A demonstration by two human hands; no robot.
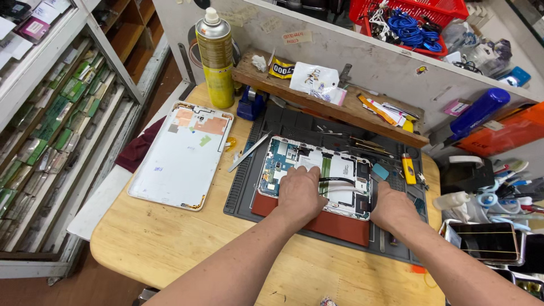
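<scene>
We find the opened tablet (317, 175) lying flat on a reddish-brown pad (334, 225), which sits on a dark grey ribbed work mat (249, 190) at the middle of the wooden table (170, 243). Its long axis runs left to right, tilted slightly so the right end lies nearer to us. The exposed interior shows a blue-green circuit board at the left end, a large white battery face in the middle, and thin flat cables, green and black, crossing it.

Our left hand (298, 192) rests palm down on the tablet's near left part, fingers together and pressed on the surface. Our right hand (392, 207) bears on the near right corner; we cannot tell whether its fingers grip anything.

To the left, on bare wood, lies the white back cover (181, 156), smooth, rectangular, with copper-coloured patches at its far end. A metal blade tool (249, 152) lies slantwise by the mat's far left corner. A yellow spray can (215, 56) stands upright farther back. A yellow lighter (408, 169) lies on the mat right of the tablet.
</scene>
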